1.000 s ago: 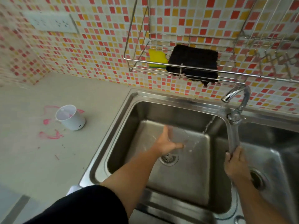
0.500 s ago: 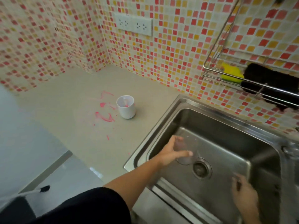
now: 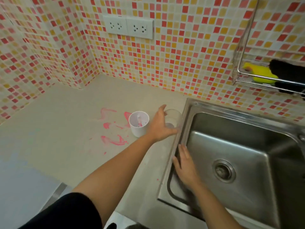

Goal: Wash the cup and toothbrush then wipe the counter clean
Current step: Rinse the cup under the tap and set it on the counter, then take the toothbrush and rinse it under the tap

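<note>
Now left hand (image 3: pixel 159 127) clasps clear cup (image 3: pixel 173 119).

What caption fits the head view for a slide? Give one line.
Left hand holds a clear glass on the counter beside a white cup; right hand rests at the sink rim.

I see red, orange and cream mosaic tiles (image 3: pixel 181 63), pink smears (image 3: pixel 113 141) on beige counter (image 3: pixel 57 129), white cup (image 3: pixel 138 125), yellow sponge (image 3: pixel 260 75), black cloth (image 3: pixel 288 70).

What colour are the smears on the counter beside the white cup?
Pink smears, seen in the head view, left of the white cup.
</note>
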A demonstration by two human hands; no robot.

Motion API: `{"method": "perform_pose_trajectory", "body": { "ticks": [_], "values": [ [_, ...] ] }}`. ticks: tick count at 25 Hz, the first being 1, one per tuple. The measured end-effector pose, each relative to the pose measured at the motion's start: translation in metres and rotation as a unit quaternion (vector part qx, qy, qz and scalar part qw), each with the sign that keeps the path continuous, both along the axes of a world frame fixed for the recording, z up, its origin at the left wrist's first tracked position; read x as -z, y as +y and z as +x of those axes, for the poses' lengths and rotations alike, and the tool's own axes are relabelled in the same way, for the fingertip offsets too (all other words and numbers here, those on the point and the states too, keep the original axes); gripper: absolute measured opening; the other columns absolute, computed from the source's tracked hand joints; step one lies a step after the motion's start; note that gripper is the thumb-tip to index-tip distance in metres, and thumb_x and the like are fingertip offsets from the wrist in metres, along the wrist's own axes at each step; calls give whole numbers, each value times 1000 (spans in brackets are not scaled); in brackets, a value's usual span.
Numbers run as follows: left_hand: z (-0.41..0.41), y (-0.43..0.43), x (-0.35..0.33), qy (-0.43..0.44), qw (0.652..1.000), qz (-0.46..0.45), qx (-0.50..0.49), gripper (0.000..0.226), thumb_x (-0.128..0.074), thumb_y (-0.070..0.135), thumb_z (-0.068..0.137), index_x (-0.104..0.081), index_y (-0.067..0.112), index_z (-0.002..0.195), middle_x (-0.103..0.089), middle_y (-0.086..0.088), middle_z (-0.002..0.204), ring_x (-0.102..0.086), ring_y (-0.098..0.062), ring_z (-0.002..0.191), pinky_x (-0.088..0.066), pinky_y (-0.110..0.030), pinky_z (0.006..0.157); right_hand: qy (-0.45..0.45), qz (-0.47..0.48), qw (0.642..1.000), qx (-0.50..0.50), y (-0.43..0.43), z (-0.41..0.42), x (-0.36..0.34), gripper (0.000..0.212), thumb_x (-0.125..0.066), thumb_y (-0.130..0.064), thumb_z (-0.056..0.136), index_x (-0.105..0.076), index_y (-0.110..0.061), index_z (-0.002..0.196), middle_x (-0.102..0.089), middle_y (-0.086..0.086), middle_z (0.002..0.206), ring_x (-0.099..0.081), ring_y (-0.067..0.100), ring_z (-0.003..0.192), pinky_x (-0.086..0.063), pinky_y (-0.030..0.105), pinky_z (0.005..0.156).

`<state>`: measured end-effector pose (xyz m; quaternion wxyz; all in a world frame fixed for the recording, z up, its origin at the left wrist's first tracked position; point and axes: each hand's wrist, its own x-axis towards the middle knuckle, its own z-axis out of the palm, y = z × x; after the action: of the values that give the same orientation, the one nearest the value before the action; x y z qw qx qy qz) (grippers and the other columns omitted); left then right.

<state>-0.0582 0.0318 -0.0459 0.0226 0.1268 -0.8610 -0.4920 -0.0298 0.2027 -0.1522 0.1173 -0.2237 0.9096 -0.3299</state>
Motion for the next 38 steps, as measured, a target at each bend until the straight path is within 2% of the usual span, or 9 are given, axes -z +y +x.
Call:
{"method": "perform_pose_trajectory", "body": {
  "ticks": [7, 11, 16, 20, 24, 28, 31, 35, 38],
  "values": [
    [-70, -28, 4, -109, 980, -146, 76, 88, -79, 38, 68, -30, 2, 131, -38, -15, 133, -44, -31, 118, -41, -34, 91, 13, 134, 990, 35, -48, 18, 12, 70, -5, -50, 89, 6, -12, 148, 17, 1, 154, 15, 15, 142, 2, 32, 117],
    [-87, -31, 15, -156, 972, -165, 56, 90, -79, 39, 68, -29, 2, 133, -40, -15, 134, -46, -32, 120, -42, -35, 93, 20, 149, 988, 41, -49, 14, 17, 74, -2, -52, 85, 7, -13, 147, 24, -2, 148, 23, 13, 136, 5, 31, 114],
    [-91, -33, -4, -151, 979, -108, 87, 114, -74, 48, 71, -2, 3, 146, -15, -17, 153, -22, -33, 139, -26, -39, 111, 38, 176, 983, 20, -52, 5, 15, 79, -4, -56, 83, 5, -12, 148, 23, -1, 149, 24, 13, 136, 7, 34, 116],
    [-74, -67, -44, 53, 989, -139, -15, 63, -54, 39, 91, -34, 4, 139, -37, -14, 145, -33, -27, 134, -27, -33, 108, 41, 129, 991, 9, -74, -12, -1, 87, -23, -67, 84, -3, -12, 149, 0, 2, 158, 2, 15, 145, 5, 25, 113],
    [-34, -123, -29, 64, 985, -155, -31, 30, -51, 26, 94, -64, 7, 112, -63, -9, 120, -56, -24, 112, -41, -29, 94, -62, -28, 997, 37, -125, -21, -14, 99, -54, -67, 75, -15, -13, 147, -19, 3, 155, -19, 16, 142, -11, 21, 111],
    [9, -136, -2, 9, 989, -143, 29, 22, -56, 23, 92, -70, 7, 88, -69, -11, 100, -61, -24, 97, -37, -16, 75, -116, -190, 973, 65, -157, -34, -19, 94, -83, -48, 57, -34, -28, 135, -49, -11, 132, -48, 5, 120, -41, 21, 98],
    [19, -136, 5, 15, 989, -139, 56, 25, -63, 32, 87, -72, 12, 98, -66, -9, 115, -56, -16, 107, -31, -3, 76, -107, -220, 967, 66, -165, -39, -27, 82, -86, -37, 55, -42, -34, 124, -57, -16, 116, -56, 0, 106, -44, 11, 83],
    [11, -141, 12, 5, 967, -219, 127, 36, -62, 35, 88, -64, 17, 118, -54, -11, 135, -52, -23, 121, -35, -21, 94, -99, -181, 975, 79, -166, -39, -28, 85, -84, -43, 55, -42, -27, 127, -60, -9, 115, -59, 10, 100, -48, 22, 81],
    [10, -138, 18, 25, 947, -286, 142, 27, -53, 27, 94, -62, 12, 115, -66, -13, 109, -61, -31, 97, -34, -27, 70, -95, -161, 978, 89, -167, -38, -30, 86, -84, -41, 56, -41, -25, 128, -60, -5, 115, -59, 13, 100, -47, 24, 80]
  ]
}}
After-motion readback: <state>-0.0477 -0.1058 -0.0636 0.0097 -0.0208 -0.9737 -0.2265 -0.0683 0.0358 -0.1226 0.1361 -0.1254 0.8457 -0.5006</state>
